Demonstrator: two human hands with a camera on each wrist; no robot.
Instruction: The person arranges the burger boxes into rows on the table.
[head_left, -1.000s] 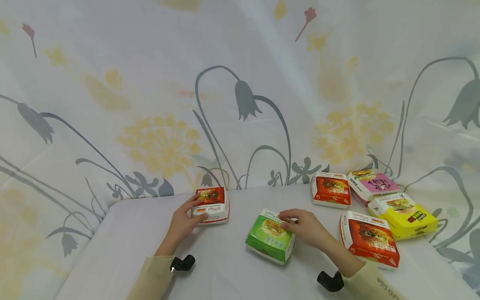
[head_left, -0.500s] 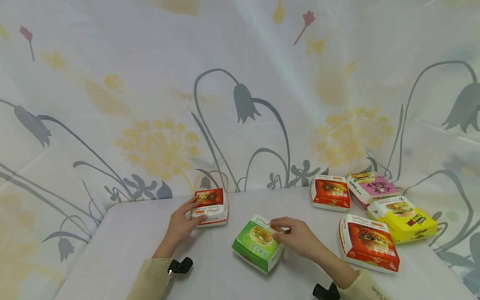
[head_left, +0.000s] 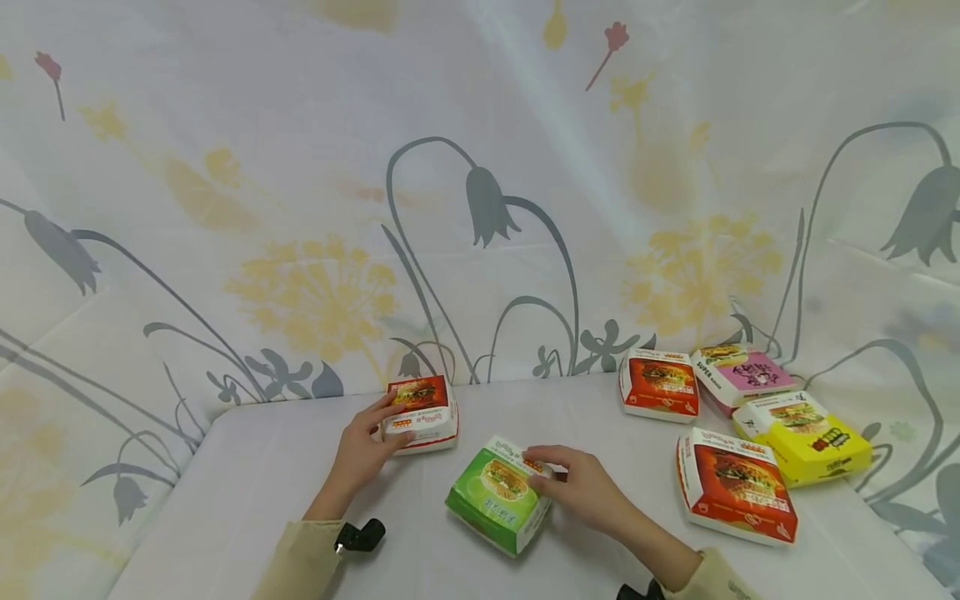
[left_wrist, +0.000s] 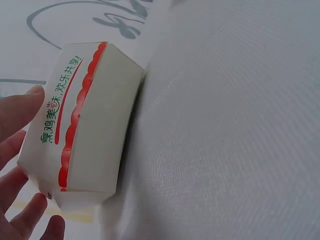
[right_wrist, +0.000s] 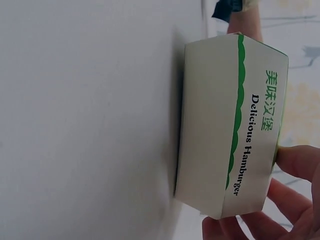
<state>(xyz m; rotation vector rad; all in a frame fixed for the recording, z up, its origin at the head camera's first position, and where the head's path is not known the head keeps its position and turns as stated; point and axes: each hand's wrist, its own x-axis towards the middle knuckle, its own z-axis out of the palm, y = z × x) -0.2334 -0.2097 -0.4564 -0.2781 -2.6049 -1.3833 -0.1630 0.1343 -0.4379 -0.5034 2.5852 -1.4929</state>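
Observation:
In the head view my left hand (head_left: 365,446) holds a red-and-white hamburger box (head_left: 422,414) at its left side. Its thumb lies over the white top near the front, and in the left wrist view the fingers curve around one end of that box (left_wrist: 75,130). Nearer to me, my right hand (head_left: 581,483) grips a green hamburger box (head_left: 497,496) by its right back corner. The right wrist view shows the thumb (right_wrist: 300,161) at the green box's (right_wrist: 235,125) top edge and the other fingers around its end. The green box sits low over the white cloth, turned at an angle.
Several more hamburger boxes lie on the right side of the white-covered table (head_left: 300,467): a red one (head_left: 660,385) at the back, a pink one (head_left: 746,377), a yellow one (head_left: 804,437) and a larger red one (head_left: 737,485) nearer. A flowered curtain (head_left: 480,208) stands behind.
My right hand has moved left and slightly toward me with the green hamburger box, which is now closer to the left hand's box. The left hand keeps its place on the red-and-white box.

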